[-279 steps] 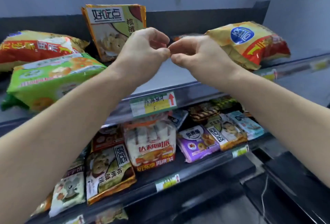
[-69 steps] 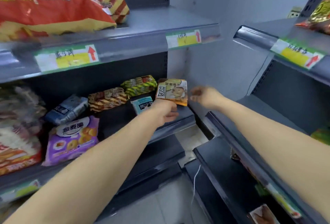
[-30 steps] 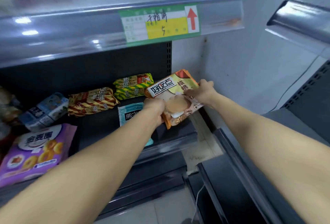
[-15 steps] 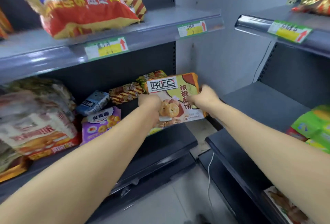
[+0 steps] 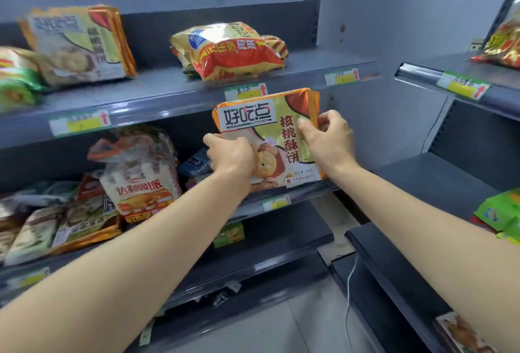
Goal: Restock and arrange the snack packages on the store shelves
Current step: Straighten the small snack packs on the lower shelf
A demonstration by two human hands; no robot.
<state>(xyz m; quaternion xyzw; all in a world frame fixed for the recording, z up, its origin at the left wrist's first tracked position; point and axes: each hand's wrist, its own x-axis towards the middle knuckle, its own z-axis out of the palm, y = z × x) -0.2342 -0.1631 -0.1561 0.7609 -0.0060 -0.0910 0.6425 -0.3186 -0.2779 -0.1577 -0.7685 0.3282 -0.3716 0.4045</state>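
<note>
I hold an orange and green walnut-cookie package [image 5: 270,124] upright in the air, in front of the edge of the top shelf [image 5: 174,99]. My left hand [image 5: 230,155] grips its lower left side, and my right hand [image 5: 327,139] grips its right edge. A matching cookie package [image 5: 76,43] leans against the back panel at the top shelf's left. A red and yellow snack bag [image 5: 228,49] lies in the middle of that shelf.
The middle shelf [image 5: 281,203] carries several packages, among them a white and orange bag [image 5: 138,172]. A second shelving unit [image 5: 450,181] stands at the right, with a red and gold bag [image 5: 503,43] on top and green packs [image 5: 503,215] lower down. A white cable [image 5: 349,293] hangs near the floor.
Both hands have lifted the cookie package from the middle shelf up to the level of the top shelf's edge. My view has risen with it.
</note>
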